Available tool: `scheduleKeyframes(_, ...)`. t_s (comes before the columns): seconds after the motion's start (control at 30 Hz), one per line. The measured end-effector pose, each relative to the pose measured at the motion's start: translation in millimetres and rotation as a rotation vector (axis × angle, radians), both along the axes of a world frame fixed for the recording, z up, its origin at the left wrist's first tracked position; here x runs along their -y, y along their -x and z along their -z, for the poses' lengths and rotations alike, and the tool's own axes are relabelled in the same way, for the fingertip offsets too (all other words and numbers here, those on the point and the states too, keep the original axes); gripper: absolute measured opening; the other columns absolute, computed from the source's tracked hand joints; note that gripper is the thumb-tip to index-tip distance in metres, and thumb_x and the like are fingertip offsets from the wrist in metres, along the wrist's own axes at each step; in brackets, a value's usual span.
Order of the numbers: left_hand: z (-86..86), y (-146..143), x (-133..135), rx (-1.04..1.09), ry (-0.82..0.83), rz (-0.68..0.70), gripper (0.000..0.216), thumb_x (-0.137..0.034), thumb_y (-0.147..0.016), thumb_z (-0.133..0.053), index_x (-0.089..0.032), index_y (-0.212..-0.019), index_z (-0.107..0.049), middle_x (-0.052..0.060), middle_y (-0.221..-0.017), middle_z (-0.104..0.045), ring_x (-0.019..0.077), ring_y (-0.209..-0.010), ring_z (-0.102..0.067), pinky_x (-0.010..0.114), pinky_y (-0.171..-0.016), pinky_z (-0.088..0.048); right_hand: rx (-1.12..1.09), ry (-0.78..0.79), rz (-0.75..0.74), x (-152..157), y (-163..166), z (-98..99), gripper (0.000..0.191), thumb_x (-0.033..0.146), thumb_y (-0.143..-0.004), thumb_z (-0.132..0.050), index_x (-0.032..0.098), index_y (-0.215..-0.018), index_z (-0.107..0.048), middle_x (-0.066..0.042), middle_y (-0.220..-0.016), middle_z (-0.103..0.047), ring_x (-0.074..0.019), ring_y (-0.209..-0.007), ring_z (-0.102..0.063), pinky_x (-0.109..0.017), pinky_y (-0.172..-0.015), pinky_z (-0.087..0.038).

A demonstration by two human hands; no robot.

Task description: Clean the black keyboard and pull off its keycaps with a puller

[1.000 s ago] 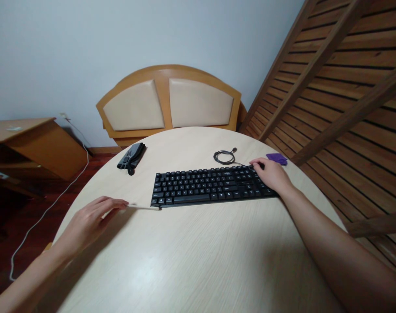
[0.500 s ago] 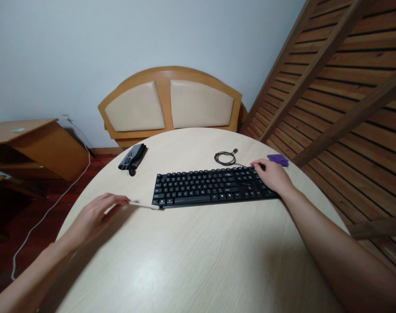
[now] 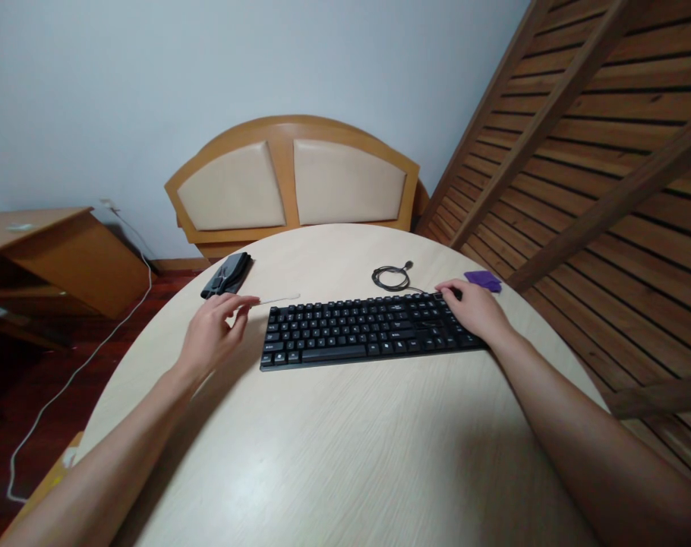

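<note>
Pinching a stick (image 3: 280, 299), the left hand (image 3: 216, 330) lies left of the crosswise keyboard (image 3: 339, 332); the right hand (image 3: 478, 310) covers its right end, grip unclear.

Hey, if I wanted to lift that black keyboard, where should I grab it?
Probably by its two short ends, one hand from each side: the keyboard is long and lies flat. Your right hand lies over the right end; the left end is uncovered, but your left hand would first need to put down the white stick.
</note>
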State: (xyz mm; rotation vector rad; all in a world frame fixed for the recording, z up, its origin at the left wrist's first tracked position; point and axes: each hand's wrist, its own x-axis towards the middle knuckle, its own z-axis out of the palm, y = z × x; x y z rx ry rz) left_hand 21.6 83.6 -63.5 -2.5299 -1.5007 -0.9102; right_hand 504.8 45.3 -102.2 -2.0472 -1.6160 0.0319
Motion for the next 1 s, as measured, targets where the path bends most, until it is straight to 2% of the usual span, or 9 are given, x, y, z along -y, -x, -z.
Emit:
scheduleKeyframes(0.1, 9.7, -8.1, -1.3, 0.023, 0.050, -0.049, 0.030, -0.031, -0.096, -0.047, -0.021, -0.103, -0.076, 0.006, -0.098, -0.073, 0.0212, -0.081, -0.062, 0.033, -0.071, -0.051, -0.009, 0.013, 0.000, 0.2, -0.1, -0.1, 0.030, 0.031, -0.092, -0.049, 0.022, -0.102, -0.077, -0.008, -0.108, -0.078, -0.0304, -0.099, -0.072, -0.041, -0.087, -0.053)
scheduleKeyframes(0.3, 20.2, 0.4, 3.6, 0.074, 0.163, 0.008, 0.034, -0.039, -0.096, -0.047, -0.021, -0.101, -0.075, 0.007, -0.098, -0.073, 0.0199, -0.077, -0.062, 0.030, -0.063, -0.052, -0.010, -0.008, -0.026, 0.7, -1.7, 1.0, 0.031, 0.032, -0.093, -0.049, 0.022, -0.101, -0.077, -0.008, -0.106, -0.079, -0.0300, -0.099, -0.072, -0.041, -0.088, -0.053)
scheduleKeyframes(0.47, 23.9, 9.7, -0.1, 0.063, 0.163, -0.025, 0.035, -0.043, -0.097, -0.047, -0.021, -0.103, -0.075, 0.007, -0.099, -0.073, 0.0177, -0.069, -0.061, 0.029, -0.064, -0.052, -0.004, 0.007, -0.017, 0.7, -3.7, 0.8, 0.032, 0.034, -0.093, -0.049, 0.022, -0.101, -0.077, -0.008, -0.104, -0.079, -0.0289, -0.095, -0.072, -0.039, -0.085, -0.053)
scheduleKeyframes(0.57, 26.8, 10.5, -2.5, 0.045, 0.154, -0.002, 0.039, -0.043, -0.100, -0.044, -0.021, -0.109, -0.074, 0.008, -0.103, -0.072, 0.0182, -0.074, -0.064, 0.029, -0.064, -0.051, -0.006, 0.020, -0.010, 0.4, -4.1, 0.7, 0.031, 0.034, -0.092, -0.049, 0.022, -0.101, -0.076, -0.008, -0.102, -0.079, -0.0289, -0.094, -0.072, -0.039, -0.084, -0.053)
scheduleKeyframes(0.77, 22.3, 10.1, -0.9, -0.024, 0.142, 0.028, 0.037, -0.043, -0.101, -0.044, -0.022, -0.108, -0.075, 0.006, -0.104, -0.073, 0.0171, -0.074, -0.065, 0.029, -0.068, -0.052, -0.016, 0.011, -0.018, 0.3, -3.8, 0.9, 0.031, 0.034, -0.092, -0.049, 0.022, -0.101, -0.076, -0.009, -0.103, -0.079, -0.0298, -0.096, -0.072, -0.040, -0.084, -0.053)
scheduleKeyframes(1.0, 18.2, 16.4, 1.7, 0.000, 0.176, 0.094, 0.038, -0.043, -0.101, -0.045, -0.021, -0.106, -0.076, 0.008, -0.104, -0.074, 0.0187, -0.078, -0.068, 0.027, -0.063, -0.053, -0.012, -0.014, -0.021, -0.4, -6.0, 2.6, 0.029, 0.034, -0.091, -0.050, 0.022, -0.098, -0.076, -0.008, -0.098, -0.079, -0.0289, -0.091, -0.072, -0.040, -0.081, -0.053)
